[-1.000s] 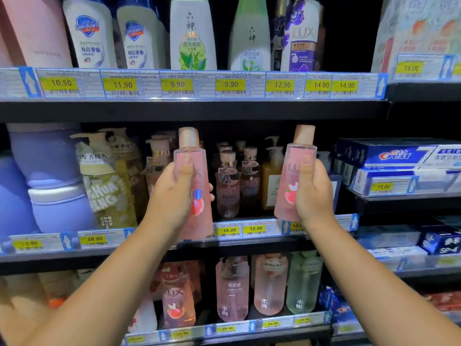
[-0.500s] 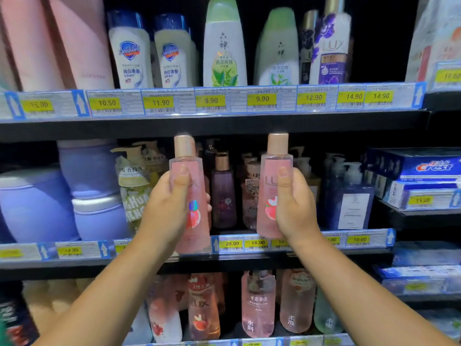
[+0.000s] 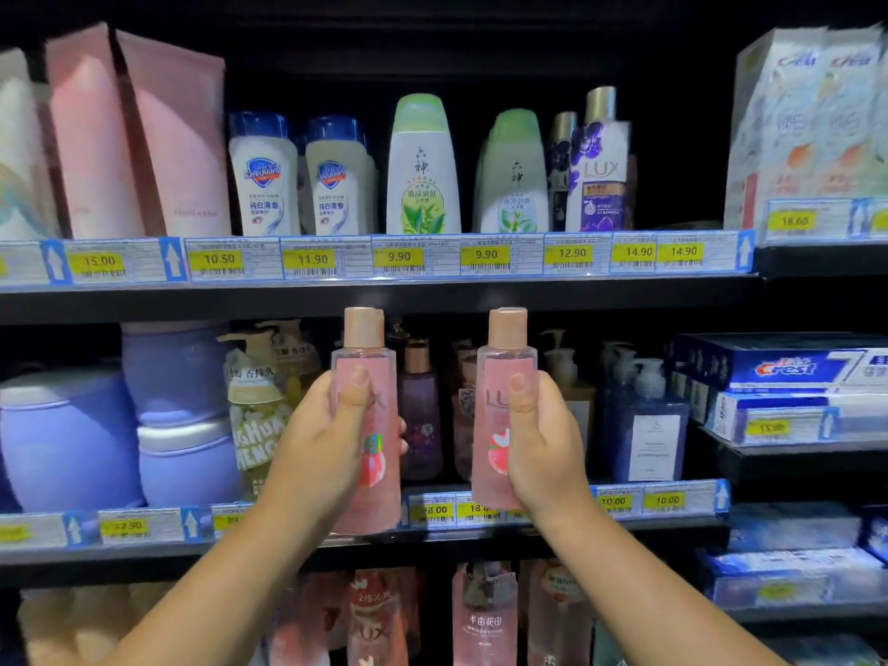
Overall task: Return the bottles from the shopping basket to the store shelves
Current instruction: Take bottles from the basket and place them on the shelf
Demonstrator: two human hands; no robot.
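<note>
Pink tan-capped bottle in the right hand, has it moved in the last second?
Yes, leftward: the pink bottle in the right hand now overlaps the yellow 18.00 price tag.

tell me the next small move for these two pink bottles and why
Probably lower both a little. The left hand and right hand each hold a pink LUX bottle upright in front of the middle shelf, where purple and pump bottles stand. Similar pink LUX bottles sit on the shelf below, so that looks like their place.
</note>
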